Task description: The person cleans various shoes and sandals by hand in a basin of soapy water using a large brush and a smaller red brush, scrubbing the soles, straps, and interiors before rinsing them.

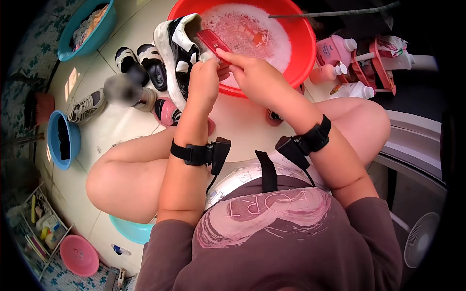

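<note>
My left hand (206,82) grips a black-and-white sneaker (179,54) by its tongue or lace area, with the sole turned to the left. In my right hand (247,71) is a red-backed scrub brush (214,42), its pale bristles against the shoe's upper near the opening. White suds lie where the brush meets the shoe, and my fingers partly hide that spot. Just beyond both hands stands a large red basin (304,47) of foamy water, with a patterned orange-and-white patch visible through the suds.
Black sandals (154,69) and a grey sneaker (87,106) rest on the tiles at left, near blue basins (74,140). Pink bottles (335,51) and a red rack (382,65) stand at right. A thin rod (335,14) reaches over the red basin. A fan (421,240) is at lower right.
</note>
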A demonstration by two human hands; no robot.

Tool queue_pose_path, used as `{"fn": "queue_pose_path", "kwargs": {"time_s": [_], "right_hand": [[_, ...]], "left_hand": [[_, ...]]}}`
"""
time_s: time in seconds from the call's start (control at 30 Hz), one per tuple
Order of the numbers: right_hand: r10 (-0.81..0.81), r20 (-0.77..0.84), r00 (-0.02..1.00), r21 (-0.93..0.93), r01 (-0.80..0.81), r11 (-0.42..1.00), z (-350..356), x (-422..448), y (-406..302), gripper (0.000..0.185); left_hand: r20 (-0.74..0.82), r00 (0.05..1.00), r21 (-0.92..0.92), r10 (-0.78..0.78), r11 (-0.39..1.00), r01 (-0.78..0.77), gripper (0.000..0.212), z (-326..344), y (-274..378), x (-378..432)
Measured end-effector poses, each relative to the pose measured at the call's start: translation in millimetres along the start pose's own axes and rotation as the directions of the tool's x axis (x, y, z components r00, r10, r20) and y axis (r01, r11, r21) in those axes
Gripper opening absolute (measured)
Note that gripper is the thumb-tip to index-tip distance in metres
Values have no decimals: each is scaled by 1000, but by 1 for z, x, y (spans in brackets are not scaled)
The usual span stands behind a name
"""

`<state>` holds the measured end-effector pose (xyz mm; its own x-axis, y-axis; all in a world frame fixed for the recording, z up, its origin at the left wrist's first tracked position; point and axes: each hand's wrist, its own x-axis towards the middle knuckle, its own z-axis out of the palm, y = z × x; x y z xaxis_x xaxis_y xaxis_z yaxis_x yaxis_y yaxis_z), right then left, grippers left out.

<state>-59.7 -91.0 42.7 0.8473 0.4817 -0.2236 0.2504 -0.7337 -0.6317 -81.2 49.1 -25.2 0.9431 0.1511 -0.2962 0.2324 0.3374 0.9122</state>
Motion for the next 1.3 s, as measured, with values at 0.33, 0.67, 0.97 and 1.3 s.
{"fn": "queue_pose_path", "kwargs": {"time_s": [0.33,0.67,0.97,1.3], "right_hand": [[-2,-56,998,77,7,997,9,-1,20,47],[20,-38,999,93,-17,996,11,-7,9,41],[-63,-87,994,59,68,996,21,-17,12,42],[54,33,998,-66,-52,996,0,-10,9,45]], "left_hand": [[166,986,15,-29,1000,27,41,-2,-18,1],[59,996,-85,-62,994,67,38,4,-9,-2],[91,995,-84,-34,996,42,41,-11,-15,0],[62,997,185,-39,982,27,26,-12,-22,2]]}}
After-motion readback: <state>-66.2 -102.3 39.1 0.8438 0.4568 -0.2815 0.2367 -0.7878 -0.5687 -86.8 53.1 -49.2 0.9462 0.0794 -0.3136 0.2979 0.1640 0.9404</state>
